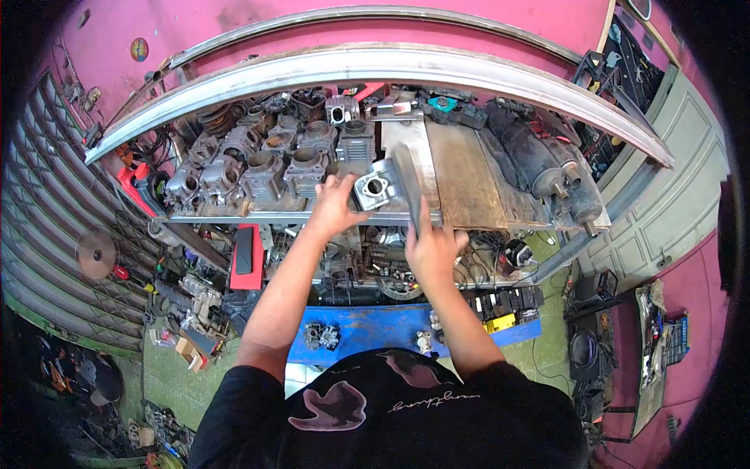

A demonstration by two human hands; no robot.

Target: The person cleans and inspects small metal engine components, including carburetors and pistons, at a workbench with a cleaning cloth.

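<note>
Near the shelf's front edge sits a silver metal engine part (373, 188) with a round opening in its face. My left hand (336, 207) grips its left side, with the thumb at the lower corner and the fingers bent near the upper one. In my right hand (434, 248) is a long, flat grey tool (408, 187), smeared by motion. It points up and away from me, overlapping the part's right side in this view. My right fingers are wrapped round its lower end.
Several greasy engine cylinders (305, 168) crowd the shelf on the left. Dark mufflers (539, 168) lie at the right, past a brown board (467, 172). A metal beam (391, 59) spans the back. Below stands a blue bench (375, 324) with small metal parts.
</note>
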